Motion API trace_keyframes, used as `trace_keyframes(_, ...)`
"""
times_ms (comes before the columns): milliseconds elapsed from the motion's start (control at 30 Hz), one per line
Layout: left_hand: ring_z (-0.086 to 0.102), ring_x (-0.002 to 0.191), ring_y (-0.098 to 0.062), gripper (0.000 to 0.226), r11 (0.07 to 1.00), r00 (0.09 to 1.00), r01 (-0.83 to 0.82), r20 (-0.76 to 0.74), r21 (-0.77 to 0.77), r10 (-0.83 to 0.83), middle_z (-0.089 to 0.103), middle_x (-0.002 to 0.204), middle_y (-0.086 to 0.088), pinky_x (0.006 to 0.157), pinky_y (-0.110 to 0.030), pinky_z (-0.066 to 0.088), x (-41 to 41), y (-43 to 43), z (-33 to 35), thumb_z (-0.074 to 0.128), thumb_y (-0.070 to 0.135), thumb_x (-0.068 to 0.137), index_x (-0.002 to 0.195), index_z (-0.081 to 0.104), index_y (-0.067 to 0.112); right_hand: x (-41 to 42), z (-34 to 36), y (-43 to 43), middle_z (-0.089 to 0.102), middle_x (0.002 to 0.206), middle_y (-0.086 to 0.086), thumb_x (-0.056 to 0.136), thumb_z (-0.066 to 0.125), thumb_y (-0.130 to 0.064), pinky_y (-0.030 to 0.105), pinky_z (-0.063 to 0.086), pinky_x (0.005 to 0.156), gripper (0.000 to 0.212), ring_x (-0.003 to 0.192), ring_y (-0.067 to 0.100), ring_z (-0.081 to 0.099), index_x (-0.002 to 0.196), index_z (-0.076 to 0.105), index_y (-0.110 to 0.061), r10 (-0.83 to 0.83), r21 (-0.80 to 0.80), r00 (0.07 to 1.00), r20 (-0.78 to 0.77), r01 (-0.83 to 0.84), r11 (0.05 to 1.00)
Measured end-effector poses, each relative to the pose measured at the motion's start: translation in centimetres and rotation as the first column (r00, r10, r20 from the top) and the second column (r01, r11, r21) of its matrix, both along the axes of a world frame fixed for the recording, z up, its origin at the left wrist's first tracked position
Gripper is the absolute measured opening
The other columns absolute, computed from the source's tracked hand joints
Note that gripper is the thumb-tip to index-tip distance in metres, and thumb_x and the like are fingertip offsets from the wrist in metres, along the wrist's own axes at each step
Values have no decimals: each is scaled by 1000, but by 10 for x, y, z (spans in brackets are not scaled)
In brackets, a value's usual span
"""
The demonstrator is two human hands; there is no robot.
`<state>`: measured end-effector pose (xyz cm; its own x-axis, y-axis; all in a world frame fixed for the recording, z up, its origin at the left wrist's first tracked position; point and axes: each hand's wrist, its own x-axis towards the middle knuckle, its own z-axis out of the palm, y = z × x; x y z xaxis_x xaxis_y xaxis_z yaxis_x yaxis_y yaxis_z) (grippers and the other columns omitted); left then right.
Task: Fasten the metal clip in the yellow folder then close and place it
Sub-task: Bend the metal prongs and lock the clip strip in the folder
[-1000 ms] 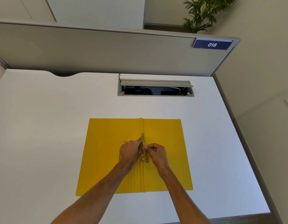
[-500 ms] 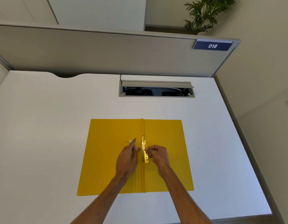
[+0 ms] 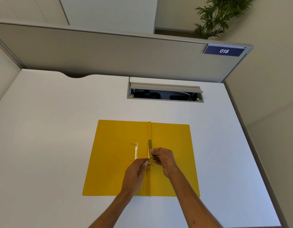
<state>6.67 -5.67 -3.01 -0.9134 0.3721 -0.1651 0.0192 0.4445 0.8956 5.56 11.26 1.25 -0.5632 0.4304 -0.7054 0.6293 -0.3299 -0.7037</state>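
Observation:
An open yellow folder (image 3: 173, 142) lies flat on the white desk (image 3: 60, 129), its spine running toward me. A gold metal clip bar (image 3: 150, 148) stands along the spine, and my right hand (image 3: 164, 157) pinches its lower part. A second thin gold strip (image 3: 136, 151) lies on the left flap, its far end with a small ring. My left hand (image 3: 136, 171) rests below it, with its fingertips touching the lower end of the clip bar beside my right thumb.
An open cable hatch (image 3: 164, 92) is set into the desk behind the folder. A grey partition (image 3: 109, 51) with a blue "018" plate (image 3: 224, 51) closes the back. The desk's right edge (image 3: 251, 145) runs close to the folder.
My left hand has slid back toward me, uncovering the thin gold strip on the left flap. My right hand still holds the clip bar by the spine.

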Motion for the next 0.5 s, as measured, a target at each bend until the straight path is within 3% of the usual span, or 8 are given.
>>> trace_keyframes(67, 71, 103, -3, 25, 998, 999, 40, -25, -40, -41, 77, 119, 15, 75, -25, 57, -3, 3, 1, 56, 39, 112, 127, 74, 33, -2, 0, 1, 77, 73, 5, 89, 80, -8, 24, 54, 55, 2, 60, 13, 67, 87, 82, -7, -23, -38, 1000, 18, 24, 999)
trace_keyframes(200, 65, 87, -5, 22, 987, 989, 96, -98, -131, -109, 73, 103, 13, 70, -24, 50, -8, 9, 1, 53, 38, 113, 116, 73, 28, -4, 0, 0, 78, 68, 2, 86, 83, -12, 28, 50, 58, 8, 58, 12, 70, 78, 82, -14, -67, -74, 995, 76, 73, 995)
trace_keyframes(300, 62, 81, -11, 23, 970, 976, 134, -143, -204, -165, 71, 100, 8, 66, -32, 50, -14, 16, 4, 52, 38, 114, 109, 71, 25, -6, 1, -1, 77, 68, 3, 84, 84, -14, 33, 45, 62, 7, 59, 16, 70, 78, 82, -14, -82, -76, 992, 98, 89, 993)
trace_keyframes(500, 69, 90, -19, 29, 929, 947, 207, -173, -307, -269, 76, 107, 5, 72, -45, 57, -28, 24, 14, 51, 41, 114, 120, 75, 26, -9, 2, 2, 77, 76, 6, 86, 82, -16, 36, 43, 71, 11, 72, 20, 70, 91, 84, -6, -76, -5, 995, 64, 76, 997)
